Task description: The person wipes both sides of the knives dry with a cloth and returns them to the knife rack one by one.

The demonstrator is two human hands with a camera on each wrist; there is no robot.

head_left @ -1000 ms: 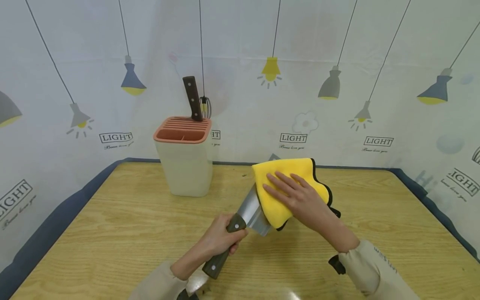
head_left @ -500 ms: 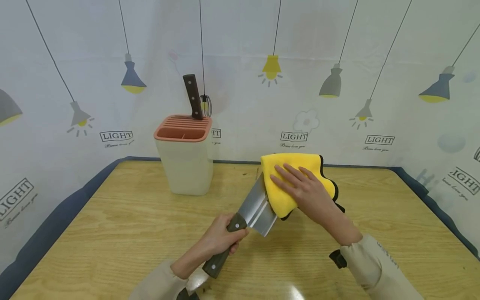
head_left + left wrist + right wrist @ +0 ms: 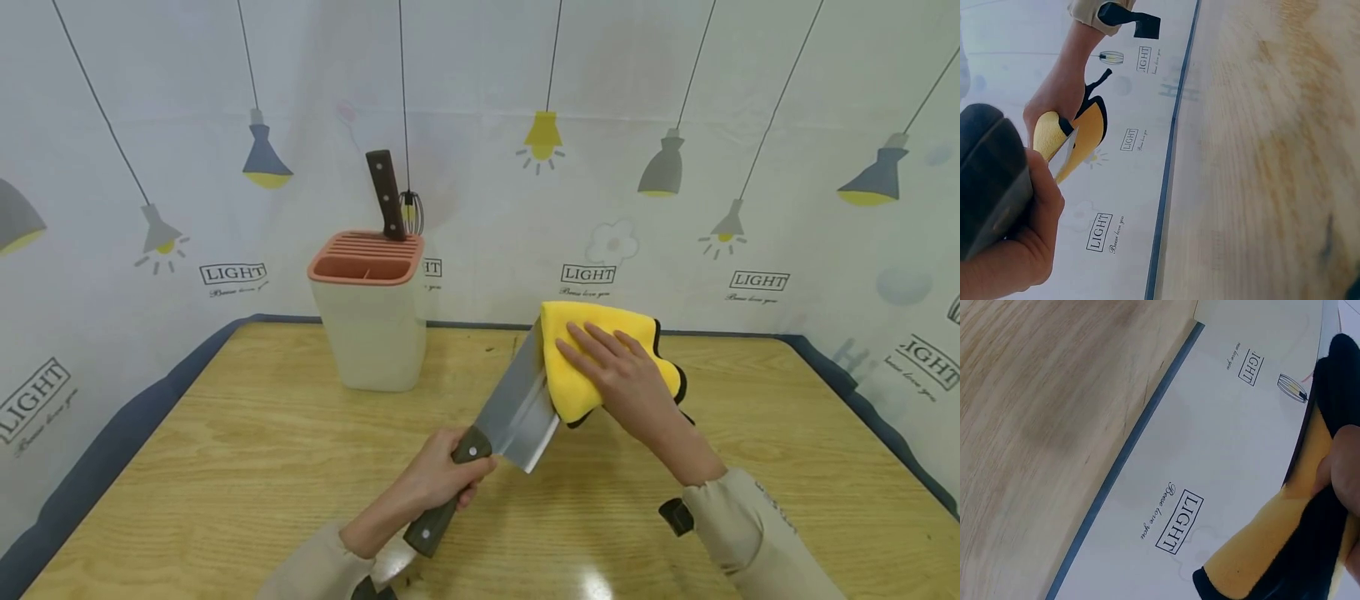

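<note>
My left hand (image 3: pixel 441 471) grips the dark green riveted handle of a cleaver (image 3: pixel 513 412), its broad steel blade slanting up and to the right above the table. Over the far part of the blade lies a folded yellow cloth (image 3: pixel 564 371) with black edging, hiding the tip. My right hand (image 3: pixel 630 385) holds this cloth against the blade, fingers spread on top. In the right wrist view the thumb (image 3: pixel 1345 465) pinches the cloth from beneath. The left wrist view shows the cloth (image 3: pixel 1088 134) folded around both sides of the blade.
A pale knife holder (image 3: pixel 371 337) with a pink slotted top stands at the back left of the wooden table (image 3: pixel 247 450). One dark-handled knife (image 3: pixel 386 196) sits upright in its slots. Behind the table hangs a white curtain (image 3: pixel 480 167) printed with lamps.
My right hand and the cloth have slid up and right along the blade toward its tip, baring more steel near the handle. The left hand has stayed in place with the cleaver.
</note>
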